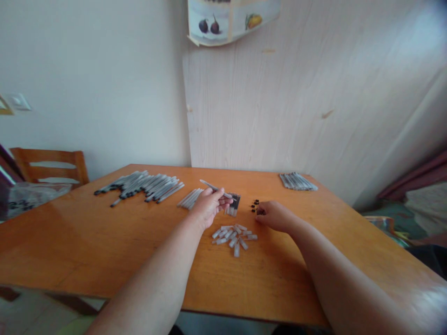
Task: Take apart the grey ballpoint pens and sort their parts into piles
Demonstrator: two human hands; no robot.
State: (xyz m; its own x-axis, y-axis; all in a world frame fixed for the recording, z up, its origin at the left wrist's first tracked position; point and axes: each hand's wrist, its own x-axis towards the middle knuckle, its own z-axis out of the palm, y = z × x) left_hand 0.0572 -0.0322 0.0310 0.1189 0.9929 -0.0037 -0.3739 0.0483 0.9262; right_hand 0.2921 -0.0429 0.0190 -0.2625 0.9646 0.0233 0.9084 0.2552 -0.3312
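Observation:
My left hand (208, 205) is closed on a slim translucent pen barrel (208, 184), tilted with its right end lower. Beyond the fingers lie slim pen refills (235, 204) with dark upper parts. My right hand (275, 216) has its fingers pinched on the tabletop beside several small black pen parts (254, 205); whatever is between the fingertips is hidden. Nearer to me, between both forearms, spreads a loose pile of clear pen caps (233, 236). A row of whitish pen barrels (188, 198) lies just left of my left hand.
A large heap of pens with black ends (150, 186) covers the table's (104, 251) back left. At the back right rests a flat bundle of pens (297, 181). A plastic bag with black pieces (35, 197) and a wooden chair (52, 156) are at the left.

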